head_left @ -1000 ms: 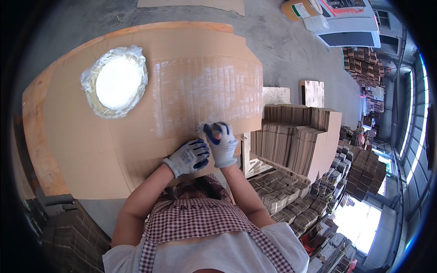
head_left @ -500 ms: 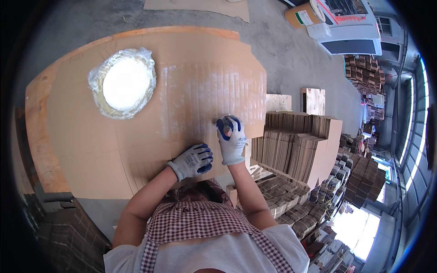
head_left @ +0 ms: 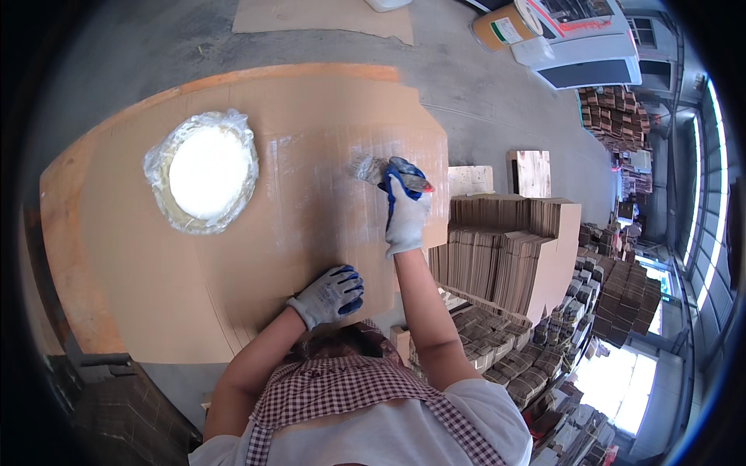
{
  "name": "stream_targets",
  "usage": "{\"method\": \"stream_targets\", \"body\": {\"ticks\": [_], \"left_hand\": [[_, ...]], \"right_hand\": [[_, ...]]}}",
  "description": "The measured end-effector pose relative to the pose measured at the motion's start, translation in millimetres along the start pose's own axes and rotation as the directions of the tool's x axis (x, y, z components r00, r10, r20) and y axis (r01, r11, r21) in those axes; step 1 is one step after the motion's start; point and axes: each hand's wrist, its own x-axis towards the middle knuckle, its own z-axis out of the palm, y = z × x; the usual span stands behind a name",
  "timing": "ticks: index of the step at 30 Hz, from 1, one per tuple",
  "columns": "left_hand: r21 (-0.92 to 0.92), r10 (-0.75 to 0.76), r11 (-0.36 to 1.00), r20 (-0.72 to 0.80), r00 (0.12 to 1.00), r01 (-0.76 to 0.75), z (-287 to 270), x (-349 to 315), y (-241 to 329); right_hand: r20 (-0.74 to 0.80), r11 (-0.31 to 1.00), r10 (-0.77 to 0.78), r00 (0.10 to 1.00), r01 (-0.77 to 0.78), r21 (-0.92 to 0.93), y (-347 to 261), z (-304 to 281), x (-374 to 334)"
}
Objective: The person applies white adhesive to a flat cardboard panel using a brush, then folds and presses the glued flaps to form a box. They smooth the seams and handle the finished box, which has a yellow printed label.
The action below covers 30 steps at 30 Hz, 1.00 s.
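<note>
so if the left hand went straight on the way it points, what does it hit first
Probably the right hand, near its wrist: the left hand points that way across the cardboard. Depth is unclear, so it might pass beneath.

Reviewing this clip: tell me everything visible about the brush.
The brush has pale greyish bristles pointing left and a grey, smeared-looking handle with red at its right end. The gloved right hand grips the handle, partly hiding it. It slants slightly down to the right over the cardboard's shiny, streaked area; whether the bristles touch is unclear.
</note>
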Motion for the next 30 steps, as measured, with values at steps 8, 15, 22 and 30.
{"method": "stream_targets", "body": {"ticks": [8,15,22,30], "left_hand": [[0.039,0.025,0.999,-0.009,1.000,-0.025,3,0,-2],[0.059,0.049,0.997,0.027,0.998,-0.050,-7,9,2],[0.054,-0.054,0.997,0.040,0.998,0.052,-9,11,7],[0.062,-0.054,0.997,0.019,0.998,0.052,-8,9,4]], "right_hand": [[0.255,0.999,-0.037,0.966,0.045,-0.025,23,-28,15],[-0.071,0.970,-0.120,0.990,0.102,-0.222,45,-74,97],[0.092,0.873,-0.297,0.950,0.310,-0.376,39,-41,81],[-0.101,0.726,-0.381,0.919,0.230,-0.648,12,-66,132]]}}
